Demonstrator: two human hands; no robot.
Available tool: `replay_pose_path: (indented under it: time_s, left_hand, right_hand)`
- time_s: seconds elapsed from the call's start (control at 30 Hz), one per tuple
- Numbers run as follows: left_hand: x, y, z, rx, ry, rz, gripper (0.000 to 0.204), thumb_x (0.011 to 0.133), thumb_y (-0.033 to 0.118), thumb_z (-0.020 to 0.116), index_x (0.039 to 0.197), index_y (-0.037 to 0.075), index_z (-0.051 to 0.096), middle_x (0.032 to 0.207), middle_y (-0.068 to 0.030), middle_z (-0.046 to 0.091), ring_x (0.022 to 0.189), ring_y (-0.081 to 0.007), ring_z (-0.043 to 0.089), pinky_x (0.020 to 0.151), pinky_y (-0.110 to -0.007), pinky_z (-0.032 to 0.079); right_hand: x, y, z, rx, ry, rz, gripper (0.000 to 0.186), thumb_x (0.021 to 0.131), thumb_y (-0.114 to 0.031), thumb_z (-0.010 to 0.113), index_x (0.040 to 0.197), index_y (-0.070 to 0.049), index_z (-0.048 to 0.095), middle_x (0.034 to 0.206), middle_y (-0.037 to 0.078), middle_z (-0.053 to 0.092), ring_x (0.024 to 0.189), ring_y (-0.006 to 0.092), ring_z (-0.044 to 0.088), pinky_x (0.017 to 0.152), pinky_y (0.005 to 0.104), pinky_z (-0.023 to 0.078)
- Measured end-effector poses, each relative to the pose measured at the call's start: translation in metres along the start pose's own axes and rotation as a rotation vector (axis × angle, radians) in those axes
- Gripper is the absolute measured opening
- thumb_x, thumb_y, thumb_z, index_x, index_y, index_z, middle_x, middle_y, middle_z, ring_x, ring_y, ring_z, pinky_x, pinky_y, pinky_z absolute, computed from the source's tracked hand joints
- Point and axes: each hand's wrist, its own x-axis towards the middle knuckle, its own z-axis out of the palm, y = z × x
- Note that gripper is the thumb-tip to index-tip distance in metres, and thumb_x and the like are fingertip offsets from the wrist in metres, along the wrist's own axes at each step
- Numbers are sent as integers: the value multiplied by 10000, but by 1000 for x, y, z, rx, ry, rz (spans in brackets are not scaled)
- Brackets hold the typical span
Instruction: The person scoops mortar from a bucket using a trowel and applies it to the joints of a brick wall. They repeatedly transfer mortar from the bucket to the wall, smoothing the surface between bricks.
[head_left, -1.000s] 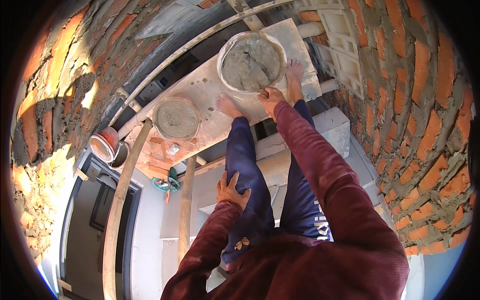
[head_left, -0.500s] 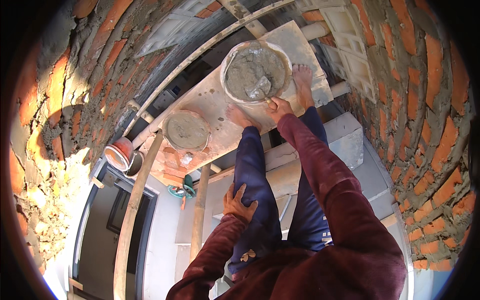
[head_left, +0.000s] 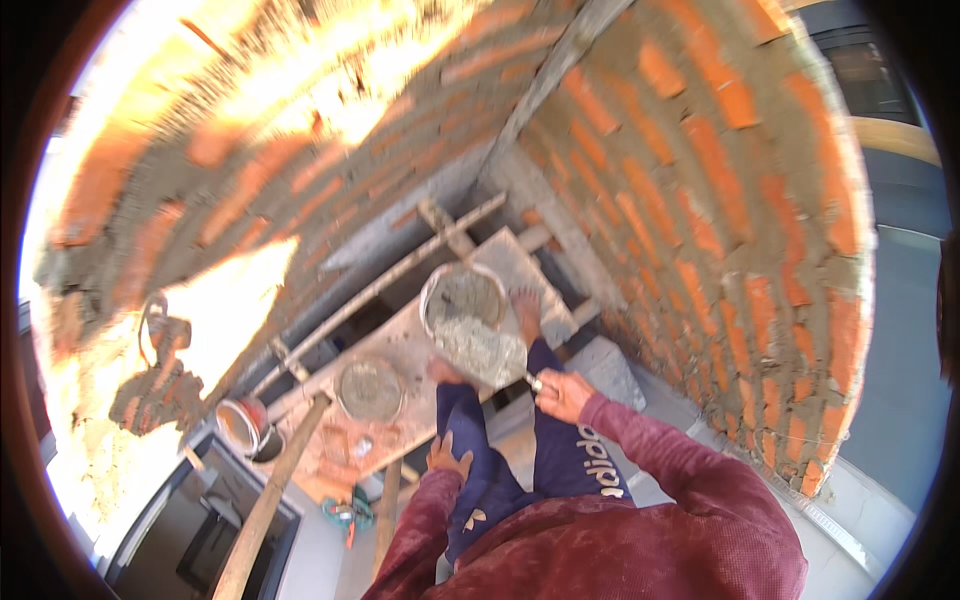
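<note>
My right hand [head_left: 565,396] is closed round the handle of a trowel [head_left: 532,379], and a heap of wet grey mortar [head_left: 476,344] covers its blade. The loaded blade is held above the near edge of a large white bucket [head_left: 425,301] with more mortar in it, hiding part of the rim. Against my left thigh rests my left hand [head_left: 449,456], fingers apart and holding nothing. A second round tub of mortar [head_left: 370,390] stands farther left on the plank platform [head_left: 420,350]. My bare feet are planted beside the large bucket.
Brick walls [head_left: 690,240] rise ahead and on both sides. Bamboo poles [head_left: 275,490] stand at the platform's left. Small buckets [head_left: 238,424], loose bricks [head_left: 338,465] and a teal tool [head_left: 350,514] sit there too. Gaps open beyond the platform's far edge.
My right hand has lifted the trowel out of the large bucket, loaded with mortar. The view has tilted up to show more wall. My left hand stays on my leg.
</note>
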Motion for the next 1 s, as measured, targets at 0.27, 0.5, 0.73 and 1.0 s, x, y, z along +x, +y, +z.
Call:
replay_pose_path:
  time_s: [0.27,0.5,0.73,1.0]
  left_hand:
    - [-34,59,-77,42,71,258,750,775,422,689,1380,50,450,1239,-244,572,1215,-363,518,1039,-400,400]
    - [-24,32,-104,-191,194,387,659,804,393,644,1380,125,468,1273,-231,563,1131,-355,582,968,-404,457]
    - [-61,-2,-82,-268,150,226,616,865,380,565,1389,79,444,1310,-221,539,1181,-344,547,997,-393,429]
    - [-66,-22,-29,-150,-45,283,578,934,365,475,1398,26,416,1353,-211,511,1239,-331,506,1031,-381,398]
  right_hand:
    - [-102,-344,-187,-221,147,-254,330,791,-245,658,1003,-5,576,690,109,568,560,254,583,551,371,482]
    - [-27,-443,-338,738,104,-375,169,940,-157,540,970,8,553,675,25,526,453,68,471,365,206,397]
    - [-4,-434,-312,768,221,-552,227,941,-173,551,1066,16,534,688,33,514,461,86,467,355,227,385]
    - [-68,-322,-188,359,71,-172,288,838,-151,605,1052,34,554,666,6,514,495,82,489,450,249,402]
